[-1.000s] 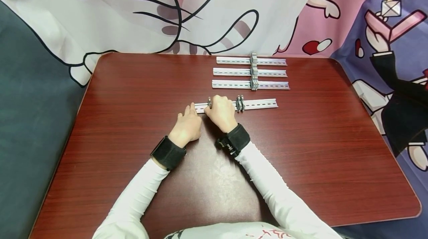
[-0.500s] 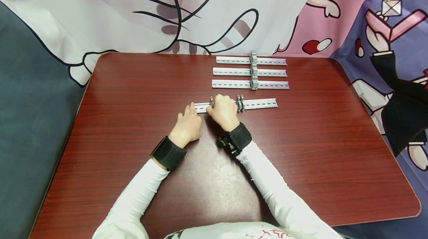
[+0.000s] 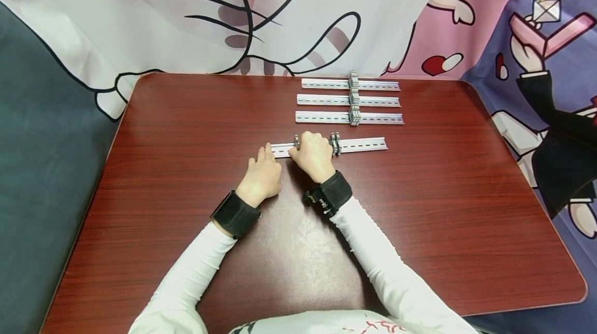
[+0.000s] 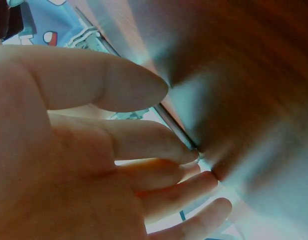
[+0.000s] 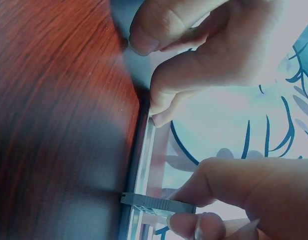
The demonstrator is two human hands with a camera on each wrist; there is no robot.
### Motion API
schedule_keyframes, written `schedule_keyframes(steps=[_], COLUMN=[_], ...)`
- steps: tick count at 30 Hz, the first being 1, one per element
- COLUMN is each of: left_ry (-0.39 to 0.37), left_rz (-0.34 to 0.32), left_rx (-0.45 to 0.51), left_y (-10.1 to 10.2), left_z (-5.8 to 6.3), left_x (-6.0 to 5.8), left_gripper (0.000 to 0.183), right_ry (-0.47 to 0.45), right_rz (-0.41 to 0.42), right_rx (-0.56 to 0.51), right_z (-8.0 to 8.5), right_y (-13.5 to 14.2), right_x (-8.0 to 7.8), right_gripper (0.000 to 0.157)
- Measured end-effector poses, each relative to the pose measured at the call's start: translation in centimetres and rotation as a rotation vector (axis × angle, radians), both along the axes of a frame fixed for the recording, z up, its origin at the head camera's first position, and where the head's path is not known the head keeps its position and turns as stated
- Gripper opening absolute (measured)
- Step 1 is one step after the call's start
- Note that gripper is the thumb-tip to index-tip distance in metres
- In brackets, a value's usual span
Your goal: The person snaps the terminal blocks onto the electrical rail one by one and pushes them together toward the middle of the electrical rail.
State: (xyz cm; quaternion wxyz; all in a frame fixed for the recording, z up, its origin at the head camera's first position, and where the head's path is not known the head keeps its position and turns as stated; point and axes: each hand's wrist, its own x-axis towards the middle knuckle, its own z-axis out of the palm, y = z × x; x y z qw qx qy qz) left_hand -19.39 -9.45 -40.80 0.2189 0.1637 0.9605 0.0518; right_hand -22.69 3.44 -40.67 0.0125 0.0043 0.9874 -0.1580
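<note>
A slotted metal DIN rail (image 3: 364,145) lies crosswise on the table before me. My left hand (image 3: 262,176) rests at its left end, fingers mostly straight and touching the rail; the left wrist view shows the thumb (image 4: 129,85) apart from the fingers. My right hand (image 3: 312,156) is over the rail's middle. In the right wrist view its thumb and finger pinch a thin grey terminal block (image 5: 156,204) seated across the rail. Just right of that hand, several similar grey blocks (image 3: 335,144) stand on the rail.
Behind, three more rails (image 3: 322,117) lie parallel near the table's far edge, each with a cluster of grey blocks (image 3: 355,115) near its middle. The brown table (image 3: 443,209) meets a printed cloth (image 3: 140,28) at the back.
My right hand has slid slightly to the right along the rail, and the pinched terminal block has moved with it. The left hand and the rail have stayed in place.
</note>
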Motion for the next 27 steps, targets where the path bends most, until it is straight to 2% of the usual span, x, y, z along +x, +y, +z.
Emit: schedule_keyframes(steps=[27], left_ry=[-0.005], left_rz=[-0.004], left_rx=[-0.025], left_y=[0.17], left_z=[0.14], left_x=[0.12], left_gripper=[0.041], right_ry=[-0.068], right_rz=[-0.022], right_rx=[0.015], right_z=[0.64], right_y=[0.92], right_x=[-0.24], right_gripper=[0.031])
